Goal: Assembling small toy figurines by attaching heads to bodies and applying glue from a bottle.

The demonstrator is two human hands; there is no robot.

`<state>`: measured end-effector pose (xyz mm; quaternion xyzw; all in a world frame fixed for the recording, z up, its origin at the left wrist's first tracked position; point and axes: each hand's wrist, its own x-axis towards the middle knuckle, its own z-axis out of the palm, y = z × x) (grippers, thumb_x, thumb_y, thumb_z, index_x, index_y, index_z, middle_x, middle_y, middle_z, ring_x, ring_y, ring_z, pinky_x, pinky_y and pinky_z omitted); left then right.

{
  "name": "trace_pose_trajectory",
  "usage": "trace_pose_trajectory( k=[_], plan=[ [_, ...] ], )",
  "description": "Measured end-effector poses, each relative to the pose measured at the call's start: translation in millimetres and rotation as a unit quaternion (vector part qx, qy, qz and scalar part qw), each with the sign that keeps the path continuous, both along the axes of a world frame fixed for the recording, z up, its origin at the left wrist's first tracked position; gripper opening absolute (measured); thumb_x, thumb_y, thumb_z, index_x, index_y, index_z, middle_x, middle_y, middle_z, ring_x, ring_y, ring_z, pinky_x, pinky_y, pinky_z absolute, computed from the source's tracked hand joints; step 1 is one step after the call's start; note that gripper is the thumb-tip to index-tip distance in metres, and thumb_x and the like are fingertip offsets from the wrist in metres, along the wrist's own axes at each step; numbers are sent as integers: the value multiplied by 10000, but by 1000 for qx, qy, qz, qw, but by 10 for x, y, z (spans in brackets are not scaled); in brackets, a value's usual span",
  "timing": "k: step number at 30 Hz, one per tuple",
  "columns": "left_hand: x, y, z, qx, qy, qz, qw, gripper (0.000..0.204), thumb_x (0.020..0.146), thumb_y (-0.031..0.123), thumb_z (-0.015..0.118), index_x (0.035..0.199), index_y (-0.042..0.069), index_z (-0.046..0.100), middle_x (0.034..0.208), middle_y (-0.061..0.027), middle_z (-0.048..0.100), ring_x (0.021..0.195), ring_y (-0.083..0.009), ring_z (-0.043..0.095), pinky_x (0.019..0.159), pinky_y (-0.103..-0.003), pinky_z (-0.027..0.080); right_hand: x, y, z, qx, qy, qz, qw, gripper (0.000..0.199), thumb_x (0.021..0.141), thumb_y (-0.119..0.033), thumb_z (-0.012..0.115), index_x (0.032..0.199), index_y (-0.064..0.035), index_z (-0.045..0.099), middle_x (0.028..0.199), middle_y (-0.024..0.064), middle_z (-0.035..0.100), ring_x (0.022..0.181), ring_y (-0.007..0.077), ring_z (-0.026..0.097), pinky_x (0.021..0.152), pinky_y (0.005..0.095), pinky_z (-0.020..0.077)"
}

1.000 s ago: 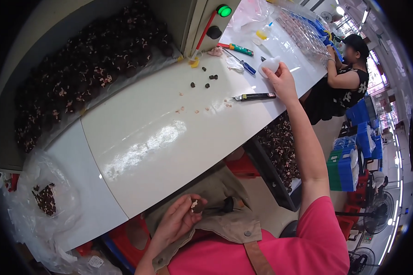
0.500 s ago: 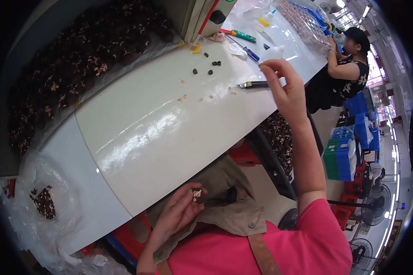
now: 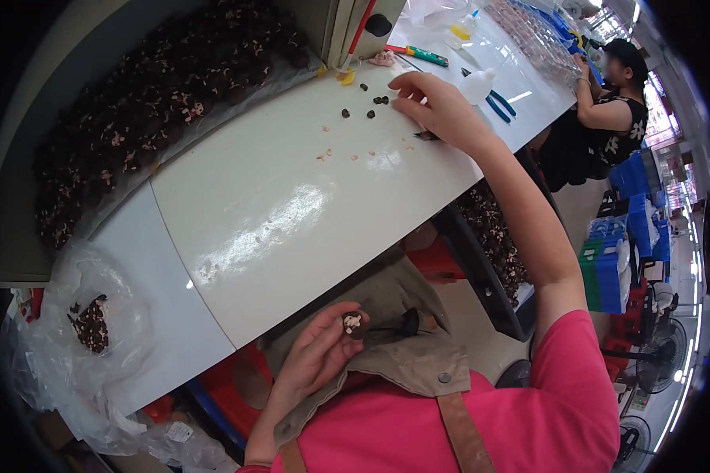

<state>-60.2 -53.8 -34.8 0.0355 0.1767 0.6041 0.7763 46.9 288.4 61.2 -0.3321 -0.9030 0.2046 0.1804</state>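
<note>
My left hand (image 3: 319,356) rests low at my lap over a tan apron and pinches a small dark piece with a pale top (image 3: 353,322). My right hand (image 3: 438,106) reaches out over the white table (image 3: 276,213), knuckles up, with its fingertips beside a few small dark pieces (image 3: 375,100) lying loose there. The dark tip of a tool (image 3: 427,136) shows under the heel of that hand. Whether the right fingers hold anything is hidden. Pale scraps (image 3: 323,155) are scattered on the table nearby.
A long heap of dark pieces (image 3: 150,87) fills the back left. A plastic bag (image 3: 95,323) holds more at lower left, and a bin (image 3: 493,236) sits under the table. A white bottle (image 3: 477,85), blue pliers (image 3: 498,104) and another person (image 3: 607,102) are at the far end.
My right hand has come back from the far end of the table, over the dark tool, to the loose dark pieces. My left hand has stayed at my lap with its piece.
</note>
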Motion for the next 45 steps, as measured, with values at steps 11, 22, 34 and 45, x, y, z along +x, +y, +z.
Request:
trace_pose_trajectory(
  k=[11,22,34,45],
  plan=[
    [92,70,-1,4,-10,15,1000,312,986,170,396,1267,43,443,1180,-116,510,1013,-140,534,834,-279,475,197,-63,92,64,16,48,997,180,872,-166,582,982,-27,610,909,104,596,840,219,578,749,308,467],
    [73,116,-150,13,-18,5,1000,349,983,155,403,1317,53,406,1232,-108,483,1090,-152,508,870,-286,466,479,-481,-107,72,-32,12,997,134,846,-126,602,942,-32,603,907,96,604,855,242,581,743,325,464],
    [25,-65,-470,-4,-24,34,999,376,976,144,425,1336,41,387,1208,-87,511,1073,-125,517,872,-267,466,370,-644,-718,160,2,50,986,144,881,-100,560,992,-9,560,899,91,584,788,190,575,681,282,447],
    [50,-100,-647,-30,-18,16,999,376,982,182,431,1322,28,394,1157,-53,542,986,-109,556,854,-248,470,656,-1860,-795,-352,198,-14,915,87,874,32,492,956,2,499,929,63,520,810,107,496,752,225,411]
  ],
)
